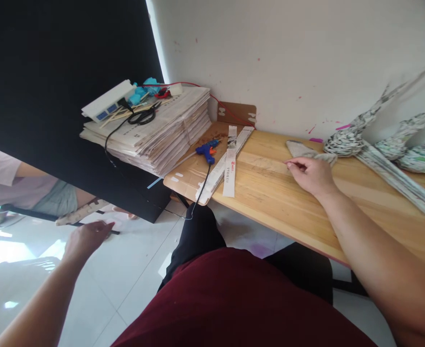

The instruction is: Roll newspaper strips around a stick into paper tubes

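My right hand [312, 177] is over the wooden table, thumb and fingers pinched together; whatever they may hold is too small to make out. Just behind it lies a greyish cloth-like piece [302, 148], partly covered by the hand. My left hand [87, 238] hangs out over the tiled floor with its fingers curled closed, and I cannot see what is inside them. Nearer the table's left end, a blue glue gun [207, 152] with an orange trigger rests on a cardboard sheet [179, 180]. Beside it lie flat strips of folded newspaper [230, 176].
A tall stack of paper [176, 130] bears a white power strip [111, 102], a coiled black cord [143, 114] and blue scraps. Woven newspaper pieces [344, 141] with long tails stand along the wall. The glue gun's cord dangles over the table edge. Another person [35, 185] sits at left.
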`<state>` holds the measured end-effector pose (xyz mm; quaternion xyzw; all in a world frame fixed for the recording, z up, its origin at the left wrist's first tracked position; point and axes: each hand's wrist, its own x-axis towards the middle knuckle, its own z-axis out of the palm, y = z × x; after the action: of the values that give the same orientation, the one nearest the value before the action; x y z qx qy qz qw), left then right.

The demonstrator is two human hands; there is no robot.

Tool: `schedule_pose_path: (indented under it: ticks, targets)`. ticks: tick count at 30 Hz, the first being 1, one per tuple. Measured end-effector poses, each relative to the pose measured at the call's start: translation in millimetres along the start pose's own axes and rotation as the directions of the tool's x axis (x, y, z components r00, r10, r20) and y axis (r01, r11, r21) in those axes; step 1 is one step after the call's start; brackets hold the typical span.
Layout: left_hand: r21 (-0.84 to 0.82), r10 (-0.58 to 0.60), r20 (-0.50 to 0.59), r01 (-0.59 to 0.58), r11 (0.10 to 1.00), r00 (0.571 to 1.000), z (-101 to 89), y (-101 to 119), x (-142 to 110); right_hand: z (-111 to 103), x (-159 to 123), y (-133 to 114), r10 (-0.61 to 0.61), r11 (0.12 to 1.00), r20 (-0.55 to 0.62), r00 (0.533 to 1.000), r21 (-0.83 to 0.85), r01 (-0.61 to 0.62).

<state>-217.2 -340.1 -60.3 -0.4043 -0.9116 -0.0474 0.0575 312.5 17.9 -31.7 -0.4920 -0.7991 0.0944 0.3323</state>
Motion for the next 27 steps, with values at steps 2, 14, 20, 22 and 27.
schedule_pose_path:
  ticks: [2,14,20,22,27]
  targets:
    - [0.046,0.169,-0.102,-0.165,0.985,0.98,-8.0,27.0,6.9,0.9,0.2,1.1,-0.001,1.0,-0.001,1.0,0.003,0.001]
    - [-0.245,0.866,-0.346,-0.926,0.288,0.361,-40.7,275.9,-21.4,0.1,-0.1,2.2,-0.105,0.994,-0.041,0.994,0.016,0.106]
    - [-0.322,0.93,-0.216,-0.921,0.219,0.296,-25.1,310.6,-17.2,-0.7,0.5,5.2,-0.137,0.991,-0.012,0.99,0.006,0.137]
    - [-0.374,0.922,-0.239,-0.905,0.202,0.305,-21.5,309.9,-21.7,-0.5,0.6,5.3,-0.144,0.99,-0.008,0.99,0.008,0.144]
    - [-0.623,0.893,-0.249,-0.768,0.148,0.374,-32.7,306.8,-47.3,1.9,-0.1,1.3,-0.188,0.982,-0.01,0.982,0.001,0.188]
